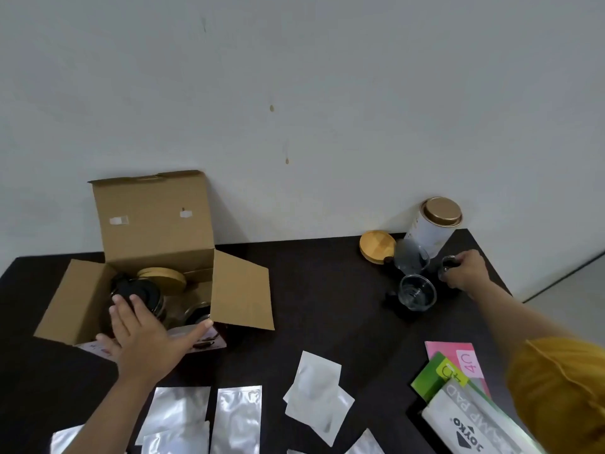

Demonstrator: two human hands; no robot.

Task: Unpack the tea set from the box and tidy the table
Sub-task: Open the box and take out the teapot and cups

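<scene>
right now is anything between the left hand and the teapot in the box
Nothing visible. The box has its flaps open, and the left hand reaches over its front edge, fingers spread right at the dark-lidded teapot.

One box; three glass cups, perhaps; two wooden lids; one tin.

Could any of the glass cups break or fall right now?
Maybe. The right hand is setting a small glass cup down right beside two other glass cups, so they might knock together. They also stand near the table's right edge. The left hand reaches into the box while both arms are spread wide.
</scene>
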